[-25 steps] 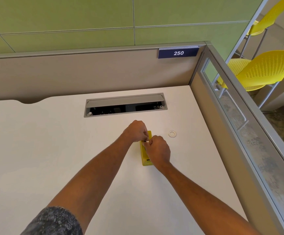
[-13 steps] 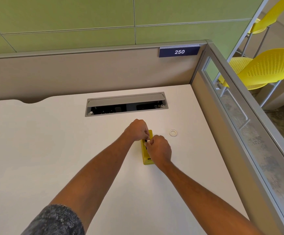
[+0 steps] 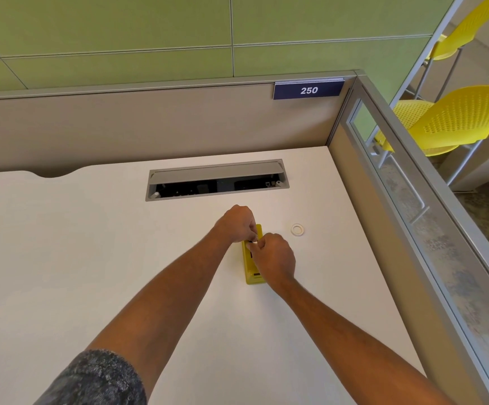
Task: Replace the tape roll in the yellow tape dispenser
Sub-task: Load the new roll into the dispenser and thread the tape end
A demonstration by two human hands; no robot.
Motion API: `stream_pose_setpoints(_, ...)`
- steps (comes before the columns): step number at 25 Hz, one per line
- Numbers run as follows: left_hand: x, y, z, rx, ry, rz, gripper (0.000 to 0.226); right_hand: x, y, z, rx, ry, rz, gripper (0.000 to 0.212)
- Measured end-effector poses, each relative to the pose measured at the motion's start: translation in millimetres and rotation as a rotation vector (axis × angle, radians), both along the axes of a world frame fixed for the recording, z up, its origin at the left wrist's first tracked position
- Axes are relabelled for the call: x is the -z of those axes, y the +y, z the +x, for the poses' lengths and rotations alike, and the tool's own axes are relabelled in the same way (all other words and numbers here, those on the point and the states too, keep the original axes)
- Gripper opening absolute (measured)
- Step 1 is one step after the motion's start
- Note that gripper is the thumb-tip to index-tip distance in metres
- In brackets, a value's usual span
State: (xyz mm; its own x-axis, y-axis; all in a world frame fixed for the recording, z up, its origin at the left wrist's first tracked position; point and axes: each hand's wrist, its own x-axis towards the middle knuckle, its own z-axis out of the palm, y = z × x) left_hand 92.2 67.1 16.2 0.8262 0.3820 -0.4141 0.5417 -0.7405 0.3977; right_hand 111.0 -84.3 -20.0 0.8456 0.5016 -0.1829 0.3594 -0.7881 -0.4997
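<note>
The yellow tape dispenser [image 3: 250, 270] lies on the white desk [image 3: 91, 258], its long axis pointing away from me. Both hands sit over its far half. My left hand [image 3: 237, 222] has its fingers curled down at the dispenser's left side. My right hand [image 3: 272, 255] covers the right side and middle. Between the fingertips of both hands a small pale roll of tape [image 3: 253, 242] shows, pinched from both sides. A small white ring [image 3: 297, 229], like a bare tape core, lies flat on the desk to the right of the hands.
A grey cable tray with its lid up [image 3: 217, 179] is set into the desk behind the hands. Beige partitions close the back and right sides, with a "250" sign [image 3: 308, 90]. Yellow chairs [image 3: 456, 121] stand beyond the right partition.
Both hands stay over the dispenser with only small finger movements at the tape roll. The dispenser and white ring have not moved on the desk.
</note>
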Motion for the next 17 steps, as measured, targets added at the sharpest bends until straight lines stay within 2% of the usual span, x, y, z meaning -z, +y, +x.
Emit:
stream_pose_setpoints(10,0.8,0.3,4.6,0.022,0.025,0.014,0.026,1.7,-5.6,-3.9,-0.058,-0.102,-0.040,0.039)
stream_pose_setpoints(17,0.0,-2.3,3.8,0.039,0.019,0.050,0.022,-0.2,-3.8,-0.3,-0.039,-0.050,-0.028,0.038)
